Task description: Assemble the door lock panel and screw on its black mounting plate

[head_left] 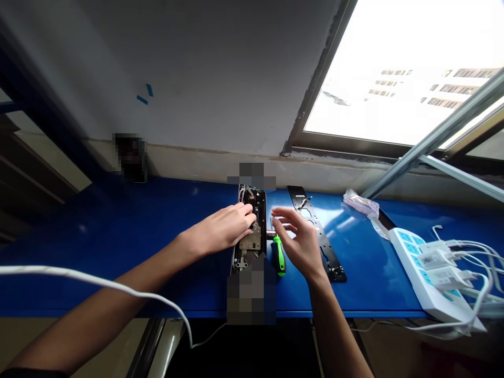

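Note:
An opened device with metal parts and wires inside [251,242] stands lengthwise on the blue table, partly covered by pixelated patches. My left hand [222,227] rests over its left side, fingers bent together into the housing; what the fingertips hold, if anything, is hidden. Just right of the device, my right hand [297,236] hovers with thumb and fingers apart and nothing between them. Below its fingers lies a green and black screwdriver [280,257]. A long black plate with holes [325,247] lies behind and to the right of my right hand.
On the right, a white power strip [413,268] carries several plugged-in chargers and cables. A small plastic-wrapped packet [361,202] lies near the wall. A white cable [129,290] crosses in front of my left forearm. Metal bars slant across the window at the right.

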Action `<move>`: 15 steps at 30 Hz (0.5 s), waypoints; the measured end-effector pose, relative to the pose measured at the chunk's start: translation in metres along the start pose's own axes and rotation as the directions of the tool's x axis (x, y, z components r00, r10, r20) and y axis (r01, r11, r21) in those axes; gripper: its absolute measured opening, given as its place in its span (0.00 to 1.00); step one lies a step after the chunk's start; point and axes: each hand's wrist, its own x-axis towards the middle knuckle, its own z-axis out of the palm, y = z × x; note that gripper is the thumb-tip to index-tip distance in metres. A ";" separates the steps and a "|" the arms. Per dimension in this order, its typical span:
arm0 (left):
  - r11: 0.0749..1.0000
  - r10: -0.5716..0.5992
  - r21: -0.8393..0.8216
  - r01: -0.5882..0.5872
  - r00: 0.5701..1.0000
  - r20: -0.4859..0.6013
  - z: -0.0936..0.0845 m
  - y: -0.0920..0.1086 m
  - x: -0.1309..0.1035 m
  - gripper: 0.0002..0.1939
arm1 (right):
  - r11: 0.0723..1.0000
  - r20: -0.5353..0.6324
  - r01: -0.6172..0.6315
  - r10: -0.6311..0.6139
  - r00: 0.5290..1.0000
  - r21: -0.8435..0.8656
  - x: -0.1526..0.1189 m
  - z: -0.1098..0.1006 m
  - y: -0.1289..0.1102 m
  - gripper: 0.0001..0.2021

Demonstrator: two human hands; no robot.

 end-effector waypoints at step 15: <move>0.972 0.228 0.066 -0.225 0.973 -0.039 -0.001 0.049 0.082 0.11 | 0.914 -0.192 -0.070 -0.009 0.981 -0.400 -0.007 -0.056 0.033 0.10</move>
